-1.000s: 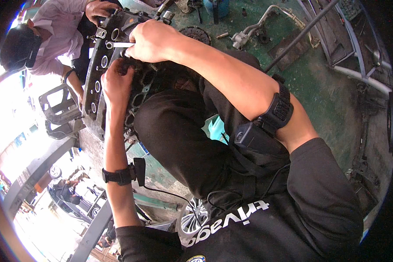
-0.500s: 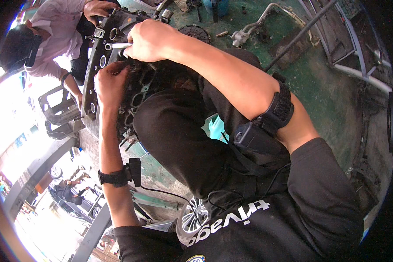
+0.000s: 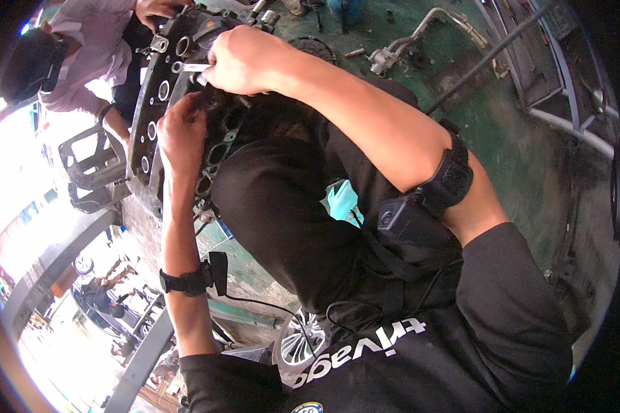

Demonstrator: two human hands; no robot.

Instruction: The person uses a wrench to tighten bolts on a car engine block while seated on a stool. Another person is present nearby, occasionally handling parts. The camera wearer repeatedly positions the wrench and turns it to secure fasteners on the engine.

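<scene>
A dark metal engine (image 3: 157, 131) with a row of round holes along its top lies in front of my knees. My right hand (image 3: 244, 60) is closed around a silver wrench (image 3: 191, 67), whose ring end points left over the engine. Just below it, my left hand (image 3: 182, 131) rests against the engine's near side with its fingers curled in. Whatever the left fingertips hold or touch is hidden by the hand and the shadow there.
Across the engine a co-worker in a light shirt (image 3: 93, 51) has a hand (image 3: 160, 8) at its far end. A black metal frame (image 3: 83, 155) stands to the left. On the green floor lie a bent metal pipe (image 3: 417, 34) and a wheel (image 3: 300, 341). A metal rack (image 3: 565, 110) stands at right.
The view has shifted slightly. Both hands stay at the engine in nearly the same spots, and the wrench remains in my right hand, its ring end only slightly moved.
</scene>
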